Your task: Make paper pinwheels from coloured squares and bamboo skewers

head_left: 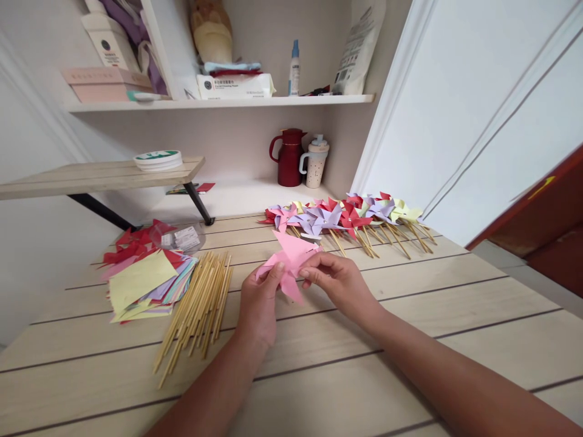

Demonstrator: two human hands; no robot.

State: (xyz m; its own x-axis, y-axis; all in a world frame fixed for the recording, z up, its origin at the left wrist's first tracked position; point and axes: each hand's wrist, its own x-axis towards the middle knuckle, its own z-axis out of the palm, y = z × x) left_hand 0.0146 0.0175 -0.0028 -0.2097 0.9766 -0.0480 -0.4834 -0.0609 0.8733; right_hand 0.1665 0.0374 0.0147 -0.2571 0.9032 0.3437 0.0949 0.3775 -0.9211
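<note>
Both grips pinch one pink paper pinwheel (289,260), held just above the counter (410,315): left hand (259,303) at its lower left fold, right hand (339,280) at its centre. Risks, big to small: finished pinwheels (346,217) lie near, a swept elbow could scatter them; wooden sticks (198,306) by the left wrist may roll; thin folds may spring open or crease under a hard pinch.

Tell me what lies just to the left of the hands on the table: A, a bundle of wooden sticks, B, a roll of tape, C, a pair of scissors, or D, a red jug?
A: a bundle of wooden sticks lies beside the left hand, between it and the stack of coloured paper.
</note>
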